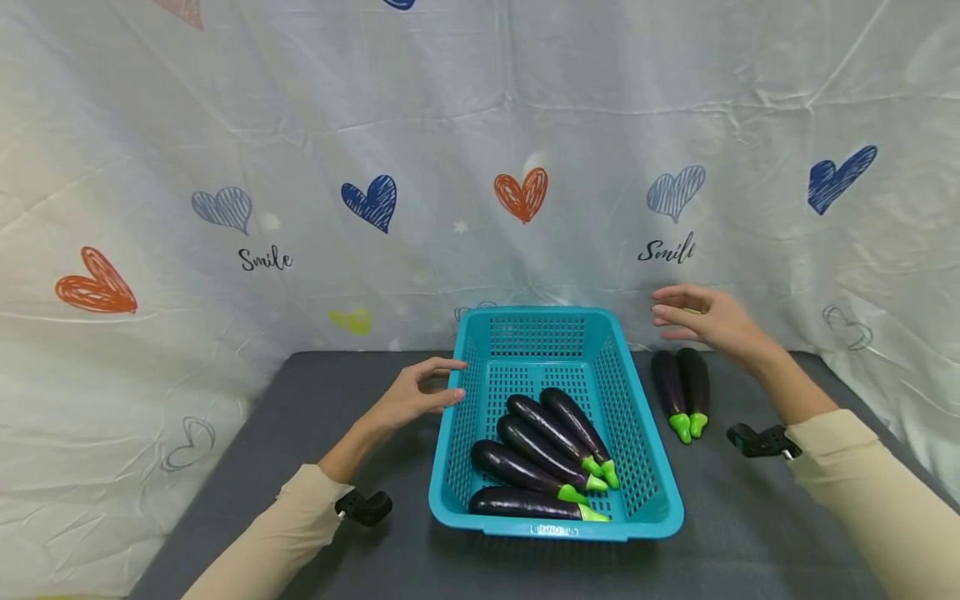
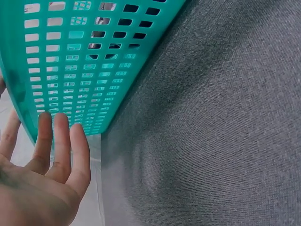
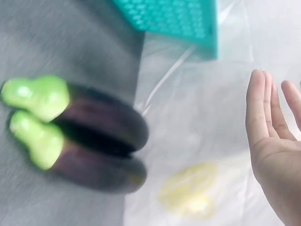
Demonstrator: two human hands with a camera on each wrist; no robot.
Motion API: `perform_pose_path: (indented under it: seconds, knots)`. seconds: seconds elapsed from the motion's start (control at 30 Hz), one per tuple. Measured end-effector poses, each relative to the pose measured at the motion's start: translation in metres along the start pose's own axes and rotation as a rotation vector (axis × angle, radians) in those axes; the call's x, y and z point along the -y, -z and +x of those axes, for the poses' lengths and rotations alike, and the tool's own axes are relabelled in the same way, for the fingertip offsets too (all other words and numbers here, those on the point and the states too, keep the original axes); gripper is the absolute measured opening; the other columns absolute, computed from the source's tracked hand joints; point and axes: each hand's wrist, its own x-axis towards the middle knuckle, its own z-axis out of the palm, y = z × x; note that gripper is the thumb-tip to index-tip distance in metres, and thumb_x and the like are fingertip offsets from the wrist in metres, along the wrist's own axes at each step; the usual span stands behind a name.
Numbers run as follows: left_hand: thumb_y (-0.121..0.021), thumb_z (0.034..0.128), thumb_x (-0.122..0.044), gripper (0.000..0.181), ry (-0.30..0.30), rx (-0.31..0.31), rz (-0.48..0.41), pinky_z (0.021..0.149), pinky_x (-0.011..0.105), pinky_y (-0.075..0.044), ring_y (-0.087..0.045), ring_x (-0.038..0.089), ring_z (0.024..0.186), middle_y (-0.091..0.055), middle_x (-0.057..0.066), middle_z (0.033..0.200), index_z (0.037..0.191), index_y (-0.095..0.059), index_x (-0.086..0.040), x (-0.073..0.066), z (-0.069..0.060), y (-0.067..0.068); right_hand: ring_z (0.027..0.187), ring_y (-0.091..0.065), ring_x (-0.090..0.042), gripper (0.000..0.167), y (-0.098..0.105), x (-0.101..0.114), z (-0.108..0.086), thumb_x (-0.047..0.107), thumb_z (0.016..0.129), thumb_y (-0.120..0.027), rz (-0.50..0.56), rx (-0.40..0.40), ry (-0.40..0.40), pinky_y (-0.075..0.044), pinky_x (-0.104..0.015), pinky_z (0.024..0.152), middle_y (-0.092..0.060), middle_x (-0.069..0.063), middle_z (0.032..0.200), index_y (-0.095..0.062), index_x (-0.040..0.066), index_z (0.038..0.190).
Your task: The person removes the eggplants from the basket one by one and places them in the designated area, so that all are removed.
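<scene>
A blue-green plastic basket (image 1: 555,527) holds several dark purple eggplants (image 1: 517,468) with green stem ends, lying in its nearer part. At the basket's left rim is my left hand (image 1: 411,396), fingers loosely extended; in the left wrist view the left hand (image 2: 51,174) has its fingertips up against or close to the perforated wall (image 2: 75,89). My right hand (image 1: 708,317) is raised, empty, behind and above two eggplants (image 1: 681,387) lying side by side right of the basket. The right wrist view shows the right hand (image 3: 275,136) away from both eggplants (image 3: 103,117).
A dark grey cloth (image 1: 330,400) covers the table. Behind it hangs a pale curtain (image 1: 450,125) printed with hearts and the word Smile. Black wrist cameras (image 1: 363,507) are strapped to both wrists, over beige sleeves (image 1: 870,483).
</scene>
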Motion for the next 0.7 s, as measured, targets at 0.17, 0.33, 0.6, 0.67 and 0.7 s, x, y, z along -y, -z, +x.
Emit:
perform_pose_path:
  seconds: [0.17, 0.33, 0.6, 0.67, 0.7]
  knots:
    - [-0.071, 0.0986, -0.017, 0.046, 0.000, -0.008, -0.007, 0.088, 0.045, -0.056, -0.065, 0.030, 0.113, -0.051, 0.017, 0.143, 0.143, -0.059, -0.013, 0.001, 0.000, 0.000, 0.109, -0.065, -0.022, 0.050, -0.011, 0.015, 0.007, 0.024, 0.103, -0.066, 0.041, 0.016, 0.029, -0.057, -0.034, 0.086, -0.054, -0.026, 0.136, -0.051, -0.004, 0.142]
    - [-0.071, 0.0991, -0.019, 0.047, 0.012, -0.010, -0.003, 0.088, 0.046, -0.056, -0.063, 0.031, 0.117, -0.050, 0.018, 0.144, 0.144, -0.058, -0.014, 0.002, -0.001, 0.000, 0.109, -0.065, -0.024, 0.050, -0.019, 0.028, 0.014, 0.021, 0.102, -0.067, 0.070, 0.038, 0.055, -0.057, -0.035, 0.087, -0.054, -0.026, 0.136, -0.051, -0.006, 0.141]
    - [-0.071, 0.0989, -0.021, 0.048, 0.024, -0.011, 0.003, 0.088, 0.047, -0.056, -0.065, 0.030, 0.113, -0.055, 0.017, 0.137, 0.144, -0.058, -0.014, -0.001, -0.002, 0.000, 0.115, -0.062, -0.035, 0.050, -0.031, 0.045, 0.024, 0.019, 0.102, -0.066, 0.139, 0.096, 0.084, -0.055, -0.041, 0.090, -0.056, -0.024, 0.131, -0.049, -0.009, 0.141]
    - [-0.071, 0.0991, -0.020, 0.047, 0.024, -0.009, 0.001, 0.088, 0.047, -0.056, -0.065, 0.030, 0.113, -0.055, 0.017, 0.136, 0.144, -0.058, -0.014, -0.001, -0.001, 0.000, 0.113, -0.063, -0.033, 0.050, -0.034, 0.049, 0.026, 0.018, 0.103, -0.066, 0.126, 0.110, 0.103, -0.055, -0.042, 0.089, -0.058, -0.021, 0.129, -0.049, -0.010, 0.140]
    - [-0.071, 0.0993, -0.020, 0.047, 0.022, -0.009, -0.001, 0.088, 0.047, -0.056, -0.065, 0.030, 0.113, -0.055, 0.017, 0.136, 0.144, -0.058, -0.014, -0.001, -0.001, 0.000, 0.113, -0.063, -0.033, 0.048, -0.035, 0.050, 0.027, 0.018, 0.102, -0.066, 0.127, 0.111, 0.108, -0.056, -0.043, 0.089, -0.059, -0.020, 0.128, -0.051, -0.009, 0.139]
